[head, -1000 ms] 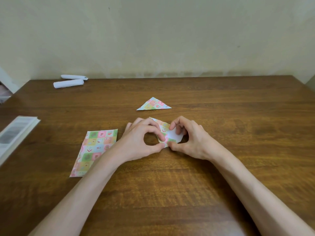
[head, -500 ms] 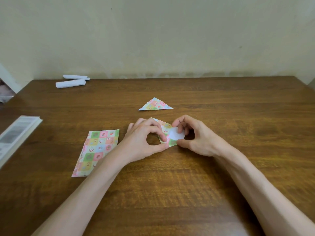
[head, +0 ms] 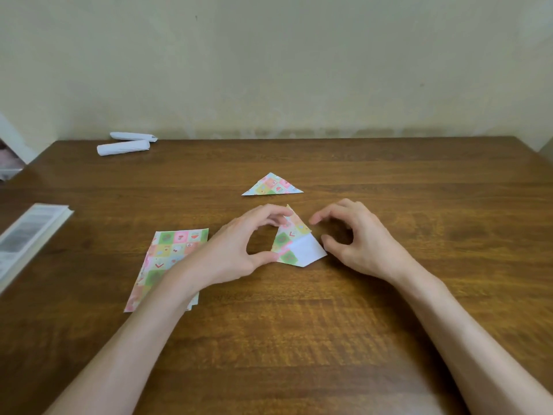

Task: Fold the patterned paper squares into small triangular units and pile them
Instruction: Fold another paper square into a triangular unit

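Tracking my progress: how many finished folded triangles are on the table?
1: the finished triangle lies mid-table. Nearer, the half-folded paper pinched by the left hand is not done. The left forearm covers part of the flat patterned sheets, so one could hide there.

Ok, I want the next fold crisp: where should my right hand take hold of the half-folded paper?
Probably the white flap of the half-folded paper, coming in from the right. It juts out toward the right hand, clear of the left hand, which pinches the opposite edge, so the fingers can close on its free corner.
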`<state>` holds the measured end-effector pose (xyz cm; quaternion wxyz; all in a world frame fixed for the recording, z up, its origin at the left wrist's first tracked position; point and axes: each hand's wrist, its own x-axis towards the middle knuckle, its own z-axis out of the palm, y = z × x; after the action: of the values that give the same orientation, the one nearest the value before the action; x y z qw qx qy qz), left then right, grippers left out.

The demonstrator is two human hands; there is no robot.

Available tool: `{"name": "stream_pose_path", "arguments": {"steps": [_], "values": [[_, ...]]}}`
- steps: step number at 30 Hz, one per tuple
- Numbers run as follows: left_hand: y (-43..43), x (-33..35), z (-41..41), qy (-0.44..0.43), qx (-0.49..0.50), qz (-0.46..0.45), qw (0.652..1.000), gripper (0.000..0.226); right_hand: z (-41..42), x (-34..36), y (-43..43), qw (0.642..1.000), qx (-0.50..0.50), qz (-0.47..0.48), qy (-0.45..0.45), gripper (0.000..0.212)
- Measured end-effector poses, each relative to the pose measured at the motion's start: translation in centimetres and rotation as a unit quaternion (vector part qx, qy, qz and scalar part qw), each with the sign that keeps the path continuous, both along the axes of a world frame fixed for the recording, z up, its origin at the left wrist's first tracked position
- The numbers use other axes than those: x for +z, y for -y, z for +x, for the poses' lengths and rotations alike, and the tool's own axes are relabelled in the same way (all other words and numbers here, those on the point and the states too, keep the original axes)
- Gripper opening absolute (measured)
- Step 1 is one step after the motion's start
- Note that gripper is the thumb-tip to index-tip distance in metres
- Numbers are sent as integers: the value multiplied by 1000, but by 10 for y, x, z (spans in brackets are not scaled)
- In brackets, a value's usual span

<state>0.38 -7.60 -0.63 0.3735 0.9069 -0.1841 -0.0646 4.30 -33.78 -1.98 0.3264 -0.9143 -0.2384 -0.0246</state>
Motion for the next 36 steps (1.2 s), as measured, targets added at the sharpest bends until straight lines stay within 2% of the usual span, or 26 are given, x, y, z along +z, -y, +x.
{"name": "stream_pose_path", "arguments": {"steps": [7, 11, 15, 19, 23, 27, 30, 33, 34, 36], "values": [[1, 5, -3, -45, -38, -2, 998, 85, -6, 3, -7, 999, 49, -16, -9, 51], [2, 4, -4, -45, -45, -3, 998, 95, -7, 3, -8, 998, 57, 4, -17, 57], [1, -2, -2, -31, -31, -23, 999, 99, -8, -2, -12, 998, 54, -15, 3, 54], [4, -10, 0, 32, 27, 3, 999, 85, -8, -5, -13, 998, 56, -31, 12, 52], [13, -16, 1, 117, 52, 80, 989, 78, -9, -4, -13, 998, 54, -35, 17, 59], [16, -14, 1, 141, 67, 93, 983, 68, -10, -1, -13, 998, 64, -28, -4, 66], [18, -14, -2, 199, 75, 110, 971, 60, -11, 1, -13, 998, 60, -1, -14, 57], [13, -14, 0, 247, 98, 138, 954, 70, -11, 1, -12, 998, 66, 6, -4, 43], [10, -13, 2, 273, 91, 146, 947, 65, -11, 1, -12, 997, 75, 2, 5, 36], [4, -14, 6, 319, 53, 163, 932, 42, -10, 0, -12, 995, 99, -10, 17, 22]]}}
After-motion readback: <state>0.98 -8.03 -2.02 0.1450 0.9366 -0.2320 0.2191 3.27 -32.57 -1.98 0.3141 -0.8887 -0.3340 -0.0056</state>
